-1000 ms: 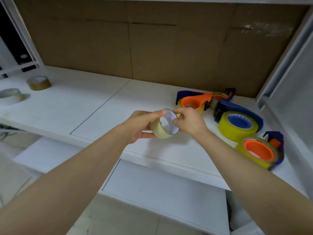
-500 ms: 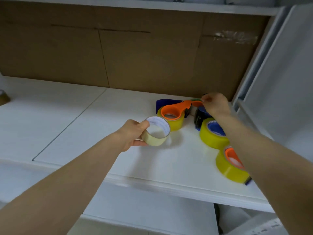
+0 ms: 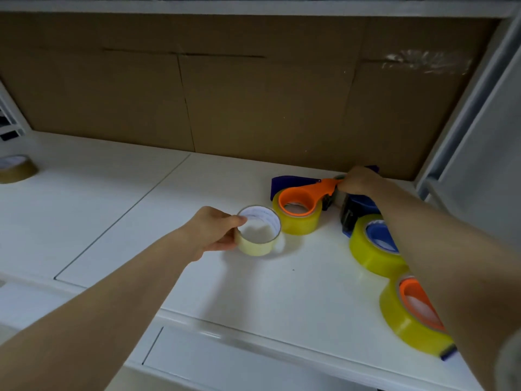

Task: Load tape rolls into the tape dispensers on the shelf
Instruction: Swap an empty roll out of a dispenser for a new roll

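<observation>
My left hand point(image 3: 215, 231) grips a pale clear tape roll point(image 3: 259, 231) just above the white shelf point(image 3: 174, 232), thumb on its rim. At the back right, my right hand point(image 3: 356, 182) curls its fingers over a dispenser whose body is hidden; it touches the tip of an orange dispenser handle point(image 3: 307, 194) that sits in a yellow roll point(image 3: 298, 218). Along the right edge lie a yellow roll with a blue dispenser core point(image 3: 373, 245) and another with an orange core point(image 3: 414, 311), partly hidden by my right forearm.
A brown tape roll point(image 3: 15, 168) lies at the far left of the shelf. Cardboard point(image 3: 253, 103) lines the back wall. A grey upright point(image 3: 462, 114) closes the right side. A lower white shelf point(image 3: 225, 362) juts out below the front edge.
A second ago both hands held the pale roll. The right hand let go and reached to the dispensers at the back right; the left hand keeps the roll. The camera moved closer.
</observation>
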{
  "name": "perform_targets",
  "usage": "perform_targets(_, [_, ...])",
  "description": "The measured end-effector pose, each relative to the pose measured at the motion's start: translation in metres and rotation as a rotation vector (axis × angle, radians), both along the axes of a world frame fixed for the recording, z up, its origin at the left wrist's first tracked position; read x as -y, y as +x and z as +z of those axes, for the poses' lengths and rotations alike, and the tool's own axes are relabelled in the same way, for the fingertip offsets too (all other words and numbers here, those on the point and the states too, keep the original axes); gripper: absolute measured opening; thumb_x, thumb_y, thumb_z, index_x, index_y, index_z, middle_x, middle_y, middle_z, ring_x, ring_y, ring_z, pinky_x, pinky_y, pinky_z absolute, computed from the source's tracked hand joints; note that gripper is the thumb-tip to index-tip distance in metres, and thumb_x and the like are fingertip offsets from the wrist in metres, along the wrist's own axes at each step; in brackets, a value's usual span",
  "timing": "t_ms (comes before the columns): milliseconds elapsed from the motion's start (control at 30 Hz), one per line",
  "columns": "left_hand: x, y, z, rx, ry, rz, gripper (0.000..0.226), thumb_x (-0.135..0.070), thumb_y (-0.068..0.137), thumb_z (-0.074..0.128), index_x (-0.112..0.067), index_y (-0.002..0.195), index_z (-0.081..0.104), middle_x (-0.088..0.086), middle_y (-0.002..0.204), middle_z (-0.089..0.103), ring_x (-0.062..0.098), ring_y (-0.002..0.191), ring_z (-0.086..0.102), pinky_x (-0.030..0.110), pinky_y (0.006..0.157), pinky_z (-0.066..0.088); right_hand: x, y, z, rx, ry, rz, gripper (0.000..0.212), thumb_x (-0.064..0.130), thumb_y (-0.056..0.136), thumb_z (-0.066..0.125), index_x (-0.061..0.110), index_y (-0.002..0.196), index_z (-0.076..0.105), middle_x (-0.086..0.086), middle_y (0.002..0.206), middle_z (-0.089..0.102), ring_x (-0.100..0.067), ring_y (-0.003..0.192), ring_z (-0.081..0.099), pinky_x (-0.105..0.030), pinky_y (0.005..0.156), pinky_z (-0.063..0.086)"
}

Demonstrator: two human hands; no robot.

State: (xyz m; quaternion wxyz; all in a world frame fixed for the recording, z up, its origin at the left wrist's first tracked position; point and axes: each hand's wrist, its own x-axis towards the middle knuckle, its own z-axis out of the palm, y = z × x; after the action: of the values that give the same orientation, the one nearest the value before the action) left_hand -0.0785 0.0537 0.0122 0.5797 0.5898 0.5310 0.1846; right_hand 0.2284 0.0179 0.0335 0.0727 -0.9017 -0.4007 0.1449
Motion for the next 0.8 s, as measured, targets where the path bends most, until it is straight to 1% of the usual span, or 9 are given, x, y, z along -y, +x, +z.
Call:
perform_targets(33, [0.000,0.000,0.000,0.004,-0.004,0.004,0.024,-0.021,0.084,0.067,-0.002,0.099,0.067,0.020,0.103,0.070,0.026,0.093,0.068,0.033,0.080,0.057,0.000,-0.001,0.001,-0.007,-0.020,-0.004,0.021,0.022,0.087,0.055,0.007,0.072,0.051,-0.008,0.068,0.050,-0.018,0.060,0.048,-0.027,0.050,0.037])
perform_targets(133, [0.000,0.000,-0.001,0.008,-0.020,0.014,0.022,-0.018,0.083,0.068,-0.001,0.098,0.067,0.018,0.100,0.070,0.025,0.090,0.068,0.032,0.081,0.057,-0.002,-0.002,-0.001,0.019,-0.097,0.007,0.014,0.016,0.082,0.062,0.005,0.080,0.053,-0.008,0.068,0.050,-0.018,0.060,0.048,-0.026,0.052,0.038])
perform_targets(267, [0.002,0.000,-0.004,0.000,-0.030,0.018,0.023,-0.015,0.082,0.070,0.000,0.098,0.067,0.015,0.092,0.069,0.023,0.088,0.068,0.035,0.084,0.057,-0.003,-0.004,-0.007,0.066,-0.127,0.004,0.023,0.011,0.078,0.067,0.007,0.066,0.048,-0.007,0.067,0.049,-0.018,0.059,0.046,-0.027,0.051,0.038])
perform_targets(400, [0.003,0.000,-0.008,0.002,-0.032,-0.005,0.022,-0.014,0.081,0.070,0.002,0.097,0.067,0.015,0.091,0.069,0.023,0.086,0.067,0.036,0.085,0.057,0.001,-0.002,-0.006,0.021,-0.032,-0.041,0.015,0.014,0.087,0.056,0.002,0.082,0.051,-0.008,0.069,0.046,-0.018,0.061,0.046,-0.026,0.049,0.036])
perform_targets(433, [0.003,0.000,-0.008,-0.003,-0.031,-0.011,0.023,-0.014,0.081,0.070,0.002,0.097,0.067,0.016,0.092,0.069,0.024,0.087,0.067,0.036,0.086,0.056,0.001,-0.001,-0.005,-0.004,-0.014,-0.044,0.016,0.017,0.090,0.053,0.001,0.091,0.052,-0.009,0.073,0.048,-0.019,0.064,0.048,-0.026,0.052,0.037])
perform_targets(567, [0.005,0.005,-0.009,-0.022,-0.028,-0.047,0.024,-0.013,0.080,0.071,0.002,0.098,0.067,0.017,0.096,0.070,0.026,0.093,0.068,0.036,0.086,0.056,0.004,0.006,-0.001,-0.115,0.071,-0.089,0.034,0.024,0.097,0.039,0.000,0.116,0.054,-0.019,0.111,0.057,-0.029,0.097,0.056,-0.032,0.085,0.040])
perform_targets(633, [0.007,0.009,-0.010,-0.030,-0.027,-0.069,0.024,-0.013,0.080,0.071,0.002,0.098,0.067,0.017,0.096,0.070,0.027,0.093,0.068,0.035,0.085,0.056,0.014,0.009,0.002,-0.111,0.136,-0.101,0.038,0.027,0.100,0.034,-0.001,0.118,0.053,-0.022,0.113,0.054,-0.032,0.111,0.054,-0.032,0.085,0.038])
perform_targets(700, [0.009,0.014,-0.011,-0.029,-0.027,-0.092,0.023,-0.013,0.080,0.071,0.002,0.098,0.068,0.017,0.095,0.070,0.026,0.089,0.068,0.035,0.084,0.056,0.023,0.021,0.000,-0.134,0.217,-0.128,0.044,0.031,0.099,0.040,-0.003,0.125,0.052,-0.024,0.125,0.055,-0.035,0.119,0.051,-0.028,0.080,0.034])
perform_targets(800, [0.010,0.021,-0.013,-0.030,-0.019,-0.119,0.023,-0.012,0.081,0.069,0.002,0.099,0.068,0.016,0.092,0.069,0.024,0.085,0.066,0.035,0.084,0.056,0.043,0.031,-0.001,-0.124,0.272,-0.119,0.030,0.018,0.091,0.054,-0.001,0.113,0.060,-0.023,0.118,0.060,-0.032,0.100,0.058,-0.031,0.076,0.040])
